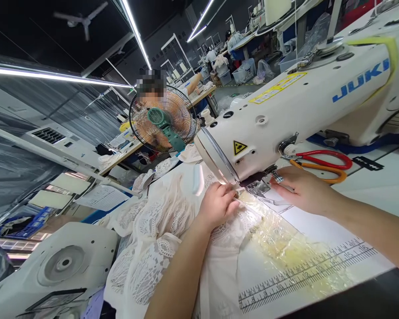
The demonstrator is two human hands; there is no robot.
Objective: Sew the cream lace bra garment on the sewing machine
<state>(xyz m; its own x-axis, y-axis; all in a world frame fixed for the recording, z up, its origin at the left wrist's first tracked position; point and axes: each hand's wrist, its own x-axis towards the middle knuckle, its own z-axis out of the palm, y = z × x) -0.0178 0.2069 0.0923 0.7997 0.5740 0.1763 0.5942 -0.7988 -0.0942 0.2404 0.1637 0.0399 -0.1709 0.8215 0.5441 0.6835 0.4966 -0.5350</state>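
My left hand rests at the needle area of a white JUKI sewing machine. Its fingers are bent down and closed on a piece of white lace fabric that hangs toward me over the table edge. On the other side of the needle, my right hand has thumb and fingers pinched together beside the metal presser foot parts. Whatever is between those fingertips is hidden. More white lace pieces lie heaped to the left of my left forearm.
Red and orange tool handles lie behind my right hand. Yellowed clear tape and a printed ruler scale cover the table front. A fan stands beyond, with a person behind it. Another white machine is at lower left.
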